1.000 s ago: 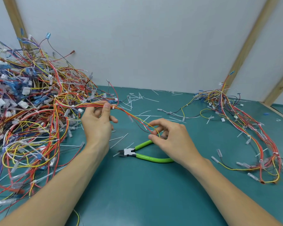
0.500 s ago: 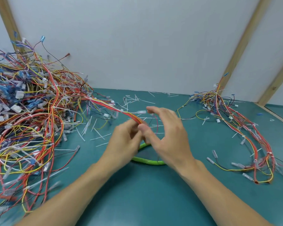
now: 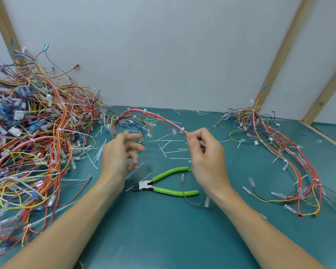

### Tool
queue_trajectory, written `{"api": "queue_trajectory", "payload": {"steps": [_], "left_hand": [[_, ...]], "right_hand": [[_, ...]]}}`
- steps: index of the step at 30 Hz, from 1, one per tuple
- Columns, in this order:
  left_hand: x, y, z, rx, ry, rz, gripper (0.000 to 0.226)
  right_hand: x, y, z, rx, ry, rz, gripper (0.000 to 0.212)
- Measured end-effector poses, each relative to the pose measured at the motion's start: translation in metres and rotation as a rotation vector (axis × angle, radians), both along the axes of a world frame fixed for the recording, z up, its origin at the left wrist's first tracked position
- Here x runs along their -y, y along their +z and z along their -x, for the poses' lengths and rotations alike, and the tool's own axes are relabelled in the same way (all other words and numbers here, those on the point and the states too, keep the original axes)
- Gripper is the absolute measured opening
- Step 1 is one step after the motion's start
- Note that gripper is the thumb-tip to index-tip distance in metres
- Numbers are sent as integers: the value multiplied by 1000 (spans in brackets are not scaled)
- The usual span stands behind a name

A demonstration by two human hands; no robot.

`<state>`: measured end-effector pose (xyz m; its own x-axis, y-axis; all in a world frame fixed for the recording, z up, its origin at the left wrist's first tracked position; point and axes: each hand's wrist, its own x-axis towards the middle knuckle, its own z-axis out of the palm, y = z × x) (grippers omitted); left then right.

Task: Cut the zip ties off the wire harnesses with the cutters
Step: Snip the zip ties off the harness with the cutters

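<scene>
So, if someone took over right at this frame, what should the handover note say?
Right hand pinches one end of a red wire harness that arcs back to the big pile on the left.
Left hand is open, blurred, holding nothing.
Cutters lie on the table between the hands, untouched.
Done: a smaller pile of harnesses on the right; cut tie scraps litter the table.
Left: white ties still show on the held harness; the big pile remains.
</scene>
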<state>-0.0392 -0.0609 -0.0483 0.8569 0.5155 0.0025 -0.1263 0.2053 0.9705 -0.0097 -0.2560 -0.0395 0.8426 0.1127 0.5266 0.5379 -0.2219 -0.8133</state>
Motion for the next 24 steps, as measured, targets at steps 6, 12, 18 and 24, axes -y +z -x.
{"api": "queue_trajectory", "payload": {"steps": [6,12,18,24], "left_hand": [[-5,1,-2,29,-8,246,32],[9,18,-10,28,-145,249,45],[19,50,-34,68,-88,268,35],[42,59,-57,-156,-267,249,28]], "right_hand": [[11,10,-17,-501,91,-548,35],[9,-5,-18,-397,117,-191,34],[11,-4,-16,-257,149,-51,28],[16,-2,-10,-58,242,53,28]]}}
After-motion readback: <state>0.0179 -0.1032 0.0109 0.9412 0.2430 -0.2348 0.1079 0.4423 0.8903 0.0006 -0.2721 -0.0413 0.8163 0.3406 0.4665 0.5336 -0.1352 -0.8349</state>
